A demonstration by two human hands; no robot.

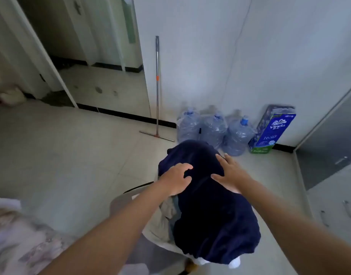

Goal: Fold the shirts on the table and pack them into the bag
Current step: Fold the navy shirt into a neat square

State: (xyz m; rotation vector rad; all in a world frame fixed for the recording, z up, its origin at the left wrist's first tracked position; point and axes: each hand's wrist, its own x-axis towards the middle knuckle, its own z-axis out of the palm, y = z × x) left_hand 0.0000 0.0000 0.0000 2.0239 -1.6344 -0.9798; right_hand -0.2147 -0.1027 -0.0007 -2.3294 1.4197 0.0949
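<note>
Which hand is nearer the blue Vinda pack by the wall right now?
Right. The right hand lies flat on the navy shirt, below and left of the Vinda pack; the left hand grips the shirt farther left, beyond the right hand.

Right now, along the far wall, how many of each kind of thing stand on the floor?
Blue-capped water jugs: 3
Floor squeegee: 1
Tissue pack: 1
Total: 5
</note>
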